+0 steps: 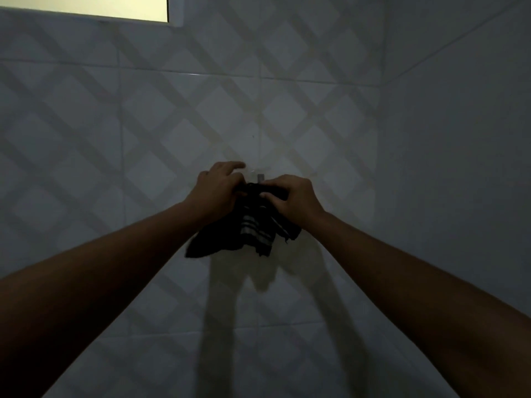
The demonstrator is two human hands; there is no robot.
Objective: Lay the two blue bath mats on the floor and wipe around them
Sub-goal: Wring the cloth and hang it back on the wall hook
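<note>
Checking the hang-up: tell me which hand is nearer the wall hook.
Right. The right hand pinches the dark cloth directly beneath the hook; the left hand sits slightly further left.

Dim, murky; glow from window; arm shadows on wall.

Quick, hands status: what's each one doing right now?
Left hand: gripping the top of the dark striped cloth at the wall hook, forefinger raised.
Right hand: closed on the same cloth.
</note>
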